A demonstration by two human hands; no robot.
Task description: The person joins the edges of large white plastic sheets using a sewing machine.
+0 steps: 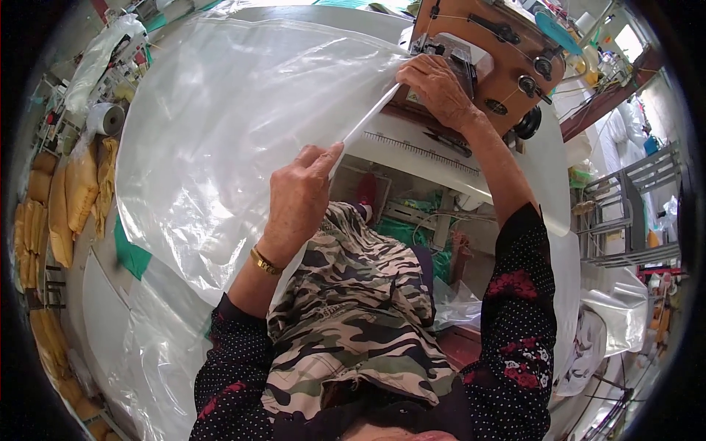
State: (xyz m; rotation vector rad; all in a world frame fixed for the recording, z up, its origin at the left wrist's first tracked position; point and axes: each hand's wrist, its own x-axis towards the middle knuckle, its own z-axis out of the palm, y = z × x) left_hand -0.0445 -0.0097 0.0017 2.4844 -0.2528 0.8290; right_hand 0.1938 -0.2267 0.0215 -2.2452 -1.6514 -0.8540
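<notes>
The left hand (298, 191) pinches the plastic sheet (220, 125), which spreads toward its ten o'clock. The taut edge (371, 115) runs toward half past one, into the pinch of the right hand (441, 90), the nearer one to the sewing machine (485, 51).

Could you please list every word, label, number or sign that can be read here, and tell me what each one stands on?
I won't copy out any wording, but these bear markings:
Camouflage garment: printed lettering, partly broken by folds.
Ruler scale along the white table: graduation marks; any numbers are too small to read.
Brown sewing machine: a dark oval badge, too small to read.
</notes>
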